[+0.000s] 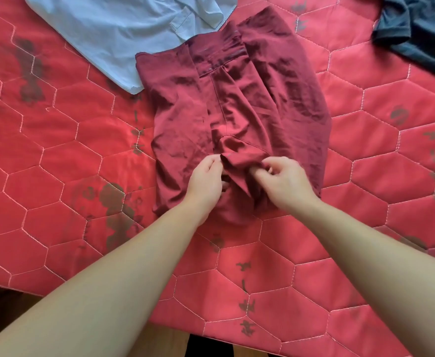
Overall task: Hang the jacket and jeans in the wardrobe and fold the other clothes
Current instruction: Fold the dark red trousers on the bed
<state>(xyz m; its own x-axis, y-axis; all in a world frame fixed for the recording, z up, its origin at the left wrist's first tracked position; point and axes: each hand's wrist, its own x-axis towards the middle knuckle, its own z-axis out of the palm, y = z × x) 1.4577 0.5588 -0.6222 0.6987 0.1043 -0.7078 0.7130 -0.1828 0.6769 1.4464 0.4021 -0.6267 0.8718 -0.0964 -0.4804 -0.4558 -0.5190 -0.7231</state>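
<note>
A dark red shirt (239, 99) lies partly folded in the middle of the red quilted bedspread (56, 163), its collar pointing away from me and both sides turned inward. My left hand (206, 181) pinches the left end of the shirt's sleeve cuff near the lower middle. My right hand (286, 184) pinches the same cuff from the right, fingers curled into the fabric. The shirt's bottom hem is partly hidden under my hands and wrists.
A light blue shirt (123, 29) lies spread at the top left, touching the red shirt's shoulder. A dark blue-grey garment (422, 32) lies at the top right corner. The bedspread's near edge runs along the bottom, with wooden floor (7, 305) beyond at the lower left.
</note>
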